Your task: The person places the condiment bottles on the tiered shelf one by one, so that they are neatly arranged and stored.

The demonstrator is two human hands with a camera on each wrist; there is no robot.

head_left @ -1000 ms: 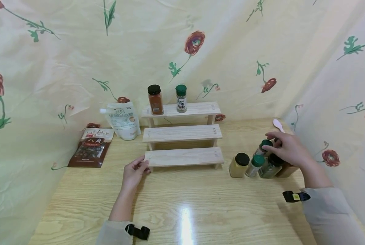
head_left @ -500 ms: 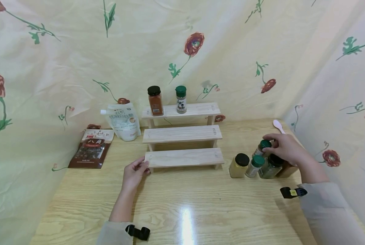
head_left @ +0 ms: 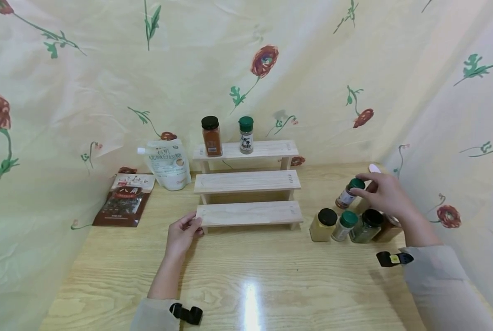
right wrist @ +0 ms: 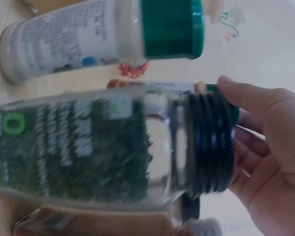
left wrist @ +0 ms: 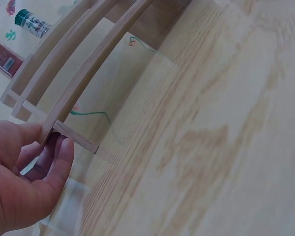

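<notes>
My left hand [head_left: 183, 234] grips the left end of the lowest step of a three-tier wooden rack [head_left: 250, 214], thumb on top and fingers beneath. The left wrist view shows this hand [left wrist: 29, 172] at the board's corner. By its green cap, my right hand [head_left: 384, 195] pinches a small spice shaker [head_left: 345, 198], which leans with its base toward the rack. In the right wrist view, a jar of dried green herbs [right wrist: 88, 152] hides most of that shaker. Thumb and fingers of the right hand [right wrist: 280, 147] show behind the herb jar's black lid.
A yellow-filled jar [head_left: 321, 227], another green-capped shaker [head_left: 343, 227] and a brown jar [head_left: 388, 232] stand near the right hand. On the top tier are a red-brown spice jar [head_left: 212, 140] and a shaker [head_left: 246, 138]. A white pouch [head_left: 167, 165] and star anise packet [head_left: 124, 202] sit left.
My right hand has taken hold of the rear shaker's green cap and drawn it up and slightly left, away from the jar cluster, tilting it. My left hand stays on the rack.
</notes>
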